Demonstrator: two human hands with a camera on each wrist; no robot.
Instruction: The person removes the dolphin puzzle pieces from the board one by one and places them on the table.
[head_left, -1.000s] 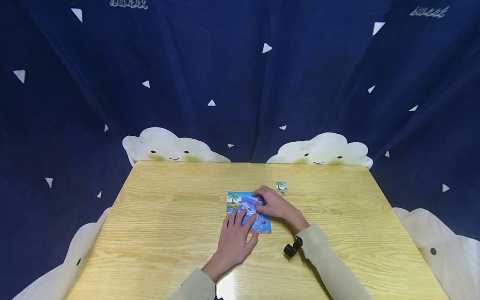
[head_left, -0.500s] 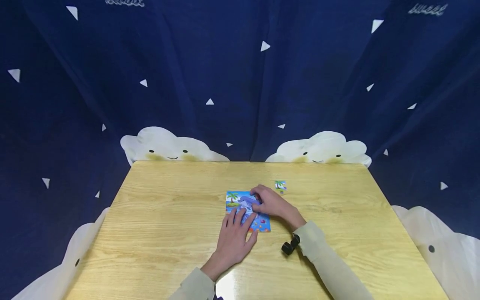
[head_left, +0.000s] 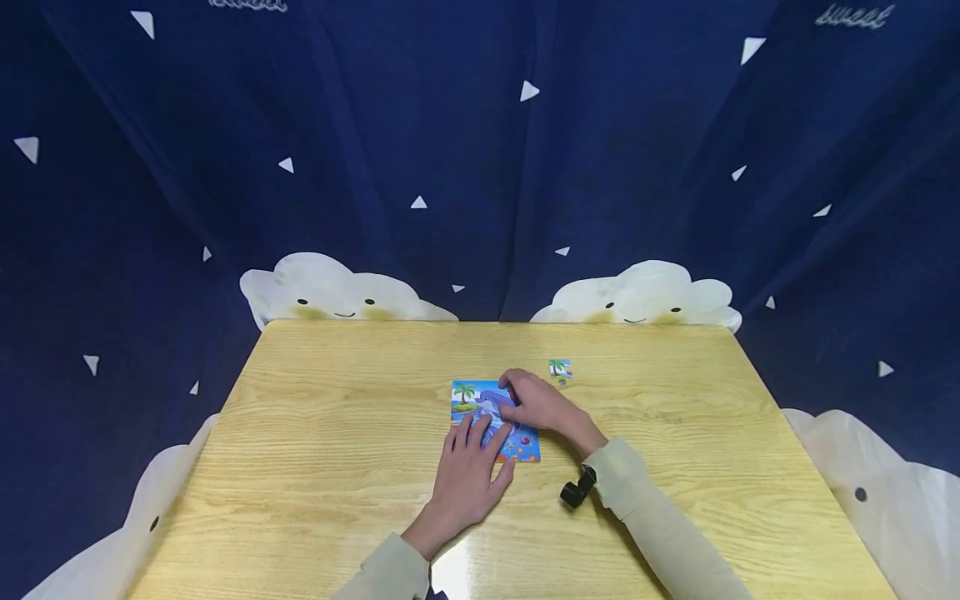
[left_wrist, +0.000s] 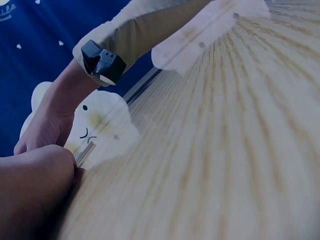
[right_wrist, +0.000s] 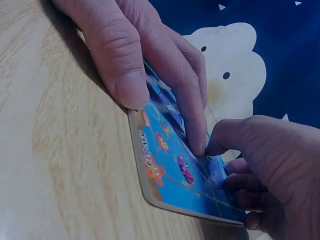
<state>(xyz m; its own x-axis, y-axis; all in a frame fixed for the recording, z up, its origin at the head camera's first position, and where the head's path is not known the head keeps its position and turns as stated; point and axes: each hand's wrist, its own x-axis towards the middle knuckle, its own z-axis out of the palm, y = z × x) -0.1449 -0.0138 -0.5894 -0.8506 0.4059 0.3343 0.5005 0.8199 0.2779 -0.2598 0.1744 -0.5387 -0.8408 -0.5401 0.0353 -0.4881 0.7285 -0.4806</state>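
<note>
A square jigsaw puzzle (head_left: 528, 446) with dolphins and a palm tree on it lies on the table, both hands upon it. My left hand (head_left: 467, 479) rests with spread, mostly straight fingers on its near-left part; in the right wrist view the left thumb (right_wrist: 132, 90) lies at the near edge. My right hand (head_left: 542, 402) is over the far-right part, its fingers curled at the edge and its thumb bent onto the picture. The right wrist view shows the puzzle's picture face (right_wrist: 185, 195) with seams, between the two hands. What lies beneath the right palm is hidden.
A small palm-tree picture card or piece (head_left: 559, 367) lies beyond the right hand. The wooden table (head_left: 315, 417) ends at a dark blue curtain (head_left: 420, 125) with white clouds. A black wrist camera (head_left: 576, 490) sits at the right cuff.
The right thumb has shifted slightly left across the puzzle. My left hand stays in place on it. The whole head view has drifted a little.
</note>
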